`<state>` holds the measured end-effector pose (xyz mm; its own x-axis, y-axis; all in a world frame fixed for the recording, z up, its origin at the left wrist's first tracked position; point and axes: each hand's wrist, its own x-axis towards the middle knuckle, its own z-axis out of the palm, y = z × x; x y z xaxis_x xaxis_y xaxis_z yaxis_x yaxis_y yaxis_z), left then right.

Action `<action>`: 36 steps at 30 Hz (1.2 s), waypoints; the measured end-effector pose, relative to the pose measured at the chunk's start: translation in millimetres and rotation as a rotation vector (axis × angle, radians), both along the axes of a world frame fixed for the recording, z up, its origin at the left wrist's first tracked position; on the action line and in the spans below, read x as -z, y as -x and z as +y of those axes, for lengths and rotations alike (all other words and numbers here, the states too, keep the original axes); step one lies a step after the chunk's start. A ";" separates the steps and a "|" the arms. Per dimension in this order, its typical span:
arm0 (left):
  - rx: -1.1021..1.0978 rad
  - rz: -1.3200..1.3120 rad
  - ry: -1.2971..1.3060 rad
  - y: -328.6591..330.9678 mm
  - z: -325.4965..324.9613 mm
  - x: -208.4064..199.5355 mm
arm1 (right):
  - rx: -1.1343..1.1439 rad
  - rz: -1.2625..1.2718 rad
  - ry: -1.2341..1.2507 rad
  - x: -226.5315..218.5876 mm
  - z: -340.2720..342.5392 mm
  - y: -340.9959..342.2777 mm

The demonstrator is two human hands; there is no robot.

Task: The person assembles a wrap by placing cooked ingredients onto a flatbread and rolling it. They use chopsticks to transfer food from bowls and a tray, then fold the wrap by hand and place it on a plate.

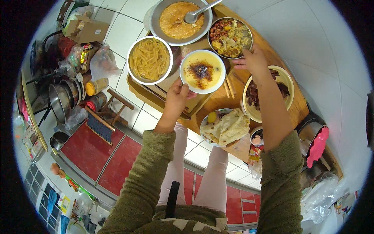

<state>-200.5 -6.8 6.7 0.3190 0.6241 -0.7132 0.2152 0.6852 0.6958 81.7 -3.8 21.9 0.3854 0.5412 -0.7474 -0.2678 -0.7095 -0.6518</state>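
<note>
My left hand (179, 97) pinches the near-left rim of a white bowl (187, 62) of pale yellow custard topped with dark sauce. Close by on the right, my right hand (252, 61) grips the near-right edge of a steel bowl (230, 38) of peanuts and scrambled egg; some fingers are hidden behind the rim. A white bowl (150, 60) of yellowish shredded strips sits left of the custard. Beyond it stands a large metal basin (181, 21) of orange-brown food, with a metal ladle (191, 17) resting inside. Two wooden chopsticks (229, 86) lie beside the custard bowl.
On the wooden table (237, 97) are a plate of flatbread (228, 126), a cream bowl of dark meat pieces (286, 80) and an opened can (256, 136). A low wooden stool (117, 107), a brush (99, 124), jars and pots stand at left. A pink cloth (318, 146) hangs over a pot.
</note>
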 end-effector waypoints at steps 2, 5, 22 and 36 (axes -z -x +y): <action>-0.029 0.007 -0.008 -2.8 -0.1 0.2 | 0.069 0.027 -0.046 5.8 -1.5 -0.1; -0.027 -0.009 -0.001 -2.9 0.5 0.5 | 0.115 0.046 -0.080 9.1 -2.7 -1.5; -0.048 0.048 -0.099 -5.1 15.2 -1.3 | 0.063 -0.015 -0.035 2.9 -4.1 -7.2; -0.047 0.023 -0.118 -3.8 23.1 4.0 | 0.073 0.004 -0.037 1.6 -9.7 -11.9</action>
